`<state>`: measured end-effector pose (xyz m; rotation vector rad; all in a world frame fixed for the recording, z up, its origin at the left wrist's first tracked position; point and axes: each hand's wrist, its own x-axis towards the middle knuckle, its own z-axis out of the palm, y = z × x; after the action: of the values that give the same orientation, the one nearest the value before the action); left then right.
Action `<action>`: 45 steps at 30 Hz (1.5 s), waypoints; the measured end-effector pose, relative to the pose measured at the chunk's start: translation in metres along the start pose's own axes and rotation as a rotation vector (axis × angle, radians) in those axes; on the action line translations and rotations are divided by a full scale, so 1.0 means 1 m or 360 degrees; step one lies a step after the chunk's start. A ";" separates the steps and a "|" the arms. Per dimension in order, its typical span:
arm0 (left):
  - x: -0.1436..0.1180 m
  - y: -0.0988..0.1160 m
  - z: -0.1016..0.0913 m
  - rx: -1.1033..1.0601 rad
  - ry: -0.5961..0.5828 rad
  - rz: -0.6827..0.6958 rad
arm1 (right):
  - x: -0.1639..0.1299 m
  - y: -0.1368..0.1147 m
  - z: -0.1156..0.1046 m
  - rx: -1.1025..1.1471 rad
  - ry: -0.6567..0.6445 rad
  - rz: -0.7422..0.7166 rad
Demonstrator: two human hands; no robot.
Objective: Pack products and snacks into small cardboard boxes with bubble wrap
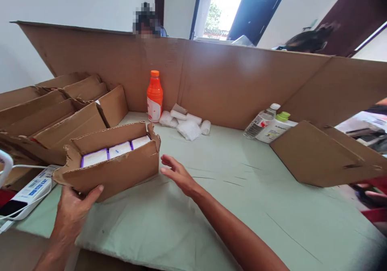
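Note:
A narrow open cardboard box (121,168) sits at a slant on the table's left half. Inside it stand three white packs (120,150) with purple edges, in a row. My left hand (74,206) grips the box's near left corner, thumb on the front wall and the other fingers hidden beneath or behind it. Just off the box's right end is my right hand (178,174), empty, its fingers stretched out and apart from the cardboard.
Several cardboard boxes (72,113) crowd the left side beside a white power strip (36,190). An orange bottle (155,97) and white wrapped bundles (189,129) stand before the cardboard partition (217,81). Right lie a clear bottle (261,121), a white bottle (276,130) and a cardboard piece (320,154). People sit beyond.

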<state>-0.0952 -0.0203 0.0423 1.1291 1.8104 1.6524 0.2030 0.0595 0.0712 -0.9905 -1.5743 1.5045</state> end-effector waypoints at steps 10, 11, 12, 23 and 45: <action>0.000 0.018 0.110 -0.0070 -0.0452 -0.0102 | -0.069 0.018 -0.050 -0.0293 0.0565 -0.0015; 0.000 0.019 0.122 -0.0068 -0.0520 -0.0074 | -0.075 0.019 -0.057 -0.0295 0.0635 -0.0011; -0.001 0.020 0.131 -0.0089 -0.0565 -0.0043 | -0.080 0.020 -0.065 -0.0294 0.0676 -0.0005; -0.021 -0.008 0.143 -0.0317 -0.0476 -0.0197 | 0.049 0.023 -0.224 -0.1852 0.0800 0.0036; -0.046 0.014 0.121 0.0017 -0.0259 0.0038 | -0.159 0.009 -0.179 -0.0702 0.2103 -0.0467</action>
<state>0.0287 0.0153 0.0237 1.2562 1.7113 1.5180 0.4331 -0.0053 0.0712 -1.4505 -0.9367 0.0829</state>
